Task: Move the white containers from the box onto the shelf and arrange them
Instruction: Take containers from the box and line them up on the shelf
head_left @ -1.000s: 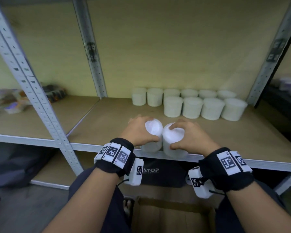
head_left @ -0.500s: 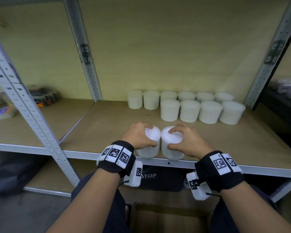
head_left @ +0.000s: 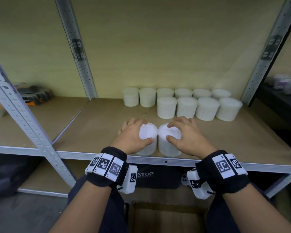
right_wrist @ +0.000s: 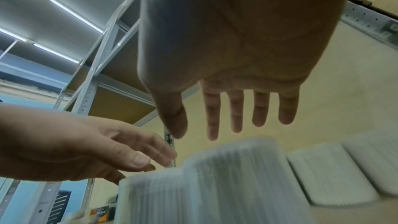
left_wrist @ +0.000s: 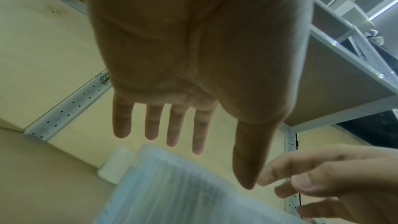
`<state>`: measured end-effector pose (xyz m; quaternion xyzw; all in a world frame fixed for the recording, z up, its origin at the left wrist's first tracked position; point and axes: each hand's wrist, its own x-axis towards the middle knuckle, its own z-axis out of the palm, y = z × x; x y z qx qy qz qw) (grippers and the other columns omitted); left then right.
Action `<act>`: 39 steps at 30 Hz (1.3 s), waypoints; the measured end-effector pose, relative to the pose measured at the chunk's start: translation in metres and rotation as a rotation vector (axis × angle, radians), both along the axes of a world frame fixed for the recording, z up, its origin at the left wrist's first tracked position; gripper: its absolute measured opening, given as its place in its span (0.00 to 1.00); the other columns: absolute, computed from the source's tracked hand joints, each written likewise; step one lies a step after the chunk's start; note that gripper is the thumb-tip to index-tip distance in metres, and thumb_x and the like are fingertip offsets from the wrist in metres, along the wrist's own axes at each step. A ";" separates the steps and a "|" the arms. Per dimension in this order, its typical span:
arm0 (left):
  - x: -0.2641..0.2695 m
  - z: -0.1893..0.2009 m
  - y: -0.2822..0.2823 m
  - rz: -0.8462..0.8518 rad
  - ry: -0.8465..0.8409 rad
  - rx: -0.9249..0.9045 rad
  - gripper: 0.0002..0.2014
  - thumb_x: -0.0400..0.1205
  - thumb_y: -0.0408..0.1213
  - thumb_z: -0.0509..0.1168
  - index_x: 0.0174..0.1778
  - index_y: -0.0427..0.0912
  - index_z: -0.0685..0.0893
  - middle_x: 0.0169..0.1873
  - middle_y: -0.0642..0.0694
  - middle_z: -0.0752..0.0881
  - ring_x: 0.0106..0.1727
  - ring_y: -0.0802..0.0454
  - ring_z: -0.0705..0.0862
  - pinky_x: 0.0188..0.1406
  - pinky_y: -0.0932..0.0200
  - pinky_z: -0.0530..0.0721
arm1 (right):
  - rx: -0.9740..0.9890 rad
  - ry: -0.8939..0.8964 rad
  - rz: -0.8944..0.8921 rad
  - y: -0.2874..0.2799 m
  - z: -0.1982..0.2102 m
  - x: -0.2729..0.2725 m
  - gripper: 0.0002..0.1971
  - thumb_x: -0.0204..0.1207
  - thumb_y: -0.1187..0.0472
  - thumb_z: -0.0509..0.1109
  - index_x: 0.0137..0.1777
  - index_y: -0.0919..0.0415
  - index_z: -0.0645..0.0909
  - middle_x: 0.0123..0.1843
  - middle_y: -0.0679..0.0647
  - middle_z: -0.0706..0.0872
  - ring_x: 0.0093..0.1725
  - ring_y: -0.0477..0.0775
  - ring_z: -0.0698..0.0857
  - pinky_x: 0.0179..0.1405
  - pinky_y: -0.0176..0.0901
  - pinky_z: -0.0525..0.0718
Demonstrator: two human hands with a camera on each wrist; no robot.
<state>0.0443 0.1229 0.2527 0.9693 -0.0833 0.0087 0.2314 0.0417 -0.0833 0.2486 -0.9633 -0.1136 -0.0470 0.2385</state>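
Two white ribbed containers stand side by side on the shelf board, just behind its front rail: the left container and the right container. My left hand hovers over the left one and my right hand over the right one. In the left wrist view my left hand has straight, spread fingers above the blurred container. In the right wrist view my right hand is likewise spread above its container. Neither hand grips anything.
Several white containers stand in two rows at the back right of the shelf. Grey uprights frame the bay. An open cardboard box sits on the floor below my arms. Packets lie on the neighbouring shelf to the left.
Both containers went from the shelf's front edge to standing on the board. My fingers have loosened and spread off them.
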 end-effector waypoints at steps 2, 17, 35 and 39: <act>-0.006 0.002 0.002 -0.012 -0.016 0.000 0.26 0.77 0.51 0.68 0.71 0.54 0.73 0.70 0.54 0.71 0.74 0.51 0.65 0.74 0.49 0.66 | -0.005 -0.015 0.011 -0.003 0.004 -0.002 0.19 0.75 0.50 0.67 0.65 0.50 0.79 0.67 0.45 0.74 0.70 0.50 0.66 0.73 0.47 0.69; -0.008 0.000 -0.001 -0.031 -0.084 -0.028 0.14 0.77 0.37 0.66 0.59 0.46 0.84 0.62 0.51 0.81 0.67 0.53 0.76 0.62 0.64 0.72 | -0.111 0.029 0.039 -0.005 0.006 -0.004 0.13 0.75 0.56 0.68 0.58 0.52 0.84 0.63 0.48 0.83 0.65 0.50 0.77 0.63 0.42 0.77; 0.061 -0.004 0.042 0.087 -0.044 0.009 0.14 0.79 0.36 0.66 0.61 0.45 0.84 0.64 0.47 0.83 0.63 0.48 0.81 0.62 0.57 0.78 | -0.130 0.010 0.130 0.045 0.007 0.078 0.15 0.78 0.58 0.66 0.64 0.57 0.83 0.66 0.54 0.84 0.66 0.54 0.81 0.63 0.44 0.78; 0.093 -0.004 0.053 0.099 -0.036 -0.002 0.14 0.79 0.35 0.67 0.61 0.43 0.85 0.64 0.46 0.83 0.63 0.48 0.82 0.63 0.57 0.79 | -0.160 0.031 0.122 0.062 0.008 0.109 0.16 0.80 0.59 0.65 0.66 0.58 0.82 0.67 0.55 0.83 0.66 0.56 0.81 0.63 0.44 0.78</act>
